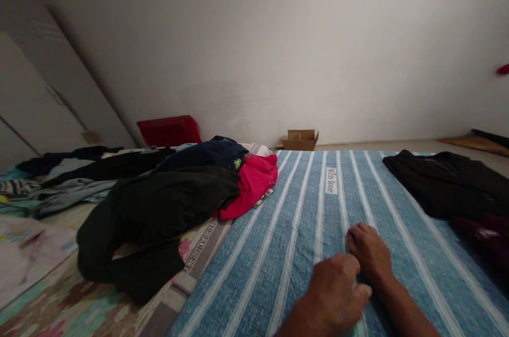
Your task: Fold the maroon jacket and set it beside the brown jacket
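Note:
A blue cloth with white stripes [302,210] and a "With love" label is spread over the bed in front of me. My left hand [338,292] rests on it at the bottom centre, its fingers curled into a loose fist with the thumb tucked in. Whatever they hold is hidden. My right hand [368,252] lies just beyond and to the right of it, palm down on the cloth, fingers stretched out together. The two hands touch each other.
A pile of clothes lies on the left: a black garment [159,210], a pink one [254,180] and a dark blue one [210,154]. Another black garment [445,180] lies at the right. A cardboard box [300,140] and a red object [169,130] stand by the white wall.

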A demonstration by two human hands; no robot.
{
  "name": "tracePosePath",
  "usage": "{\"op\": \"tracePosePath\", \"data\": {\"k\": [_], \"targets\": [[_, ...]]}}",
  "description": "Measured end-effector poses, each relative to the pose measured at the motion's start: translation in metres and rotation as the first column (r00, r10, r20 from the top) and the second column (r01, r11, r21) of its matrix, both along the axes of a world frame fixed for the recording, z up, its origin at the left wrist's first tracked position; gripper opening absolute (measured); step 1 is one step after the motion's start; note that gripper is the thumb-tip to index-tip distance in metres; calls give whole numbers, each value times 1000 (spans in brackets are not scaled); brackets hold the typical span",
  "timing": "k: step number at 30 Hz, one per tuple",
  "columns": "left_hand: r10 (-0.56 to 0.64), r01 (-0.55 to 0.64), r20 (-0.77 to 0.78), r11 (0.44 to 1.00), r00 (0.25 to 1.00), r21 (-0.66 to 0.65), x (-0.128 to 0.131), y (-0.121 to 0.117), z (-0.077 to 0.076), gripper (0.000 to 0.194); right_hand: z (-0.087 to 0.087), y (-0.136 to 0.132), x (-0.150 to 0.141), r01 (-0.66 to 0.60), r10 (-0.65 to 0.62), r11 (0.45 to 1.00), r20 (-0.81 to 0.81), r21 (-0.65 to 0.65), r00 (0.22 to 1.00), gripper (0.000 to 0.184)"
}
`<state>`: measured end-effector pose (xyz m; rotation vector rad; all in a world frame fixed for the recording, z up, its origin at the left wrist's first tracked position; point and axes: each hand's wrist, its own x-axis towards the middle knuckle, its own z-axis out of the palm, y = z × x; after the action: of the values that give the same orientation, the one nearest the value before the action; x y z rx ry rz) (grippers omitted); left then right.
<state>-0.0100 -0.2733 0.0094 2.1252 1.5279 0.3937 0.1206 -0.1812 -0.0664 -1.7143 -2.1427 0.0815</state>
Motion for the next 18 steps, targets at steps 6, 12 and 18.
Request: {"op": "tracePosePath", "data": {"k": [6, 12, 18], "targets": [[379, -251, -220, 858, 899, 449, -88, 82, 49, 15, -1, -2, -1, -18, 17, 1000, -28, -16, 999, 27], [820, -475, -327, 547, 470, 689, -188, 157, 62, 39, -10, 0, -2, -43, 43, 999, -47, 8, 998, 27], [888, -568, -383, 458, 255, 684, -241, 190, 64, 68, -23, 7, 0, -102, 102, 995, -108, 0, 989, 27]]}}
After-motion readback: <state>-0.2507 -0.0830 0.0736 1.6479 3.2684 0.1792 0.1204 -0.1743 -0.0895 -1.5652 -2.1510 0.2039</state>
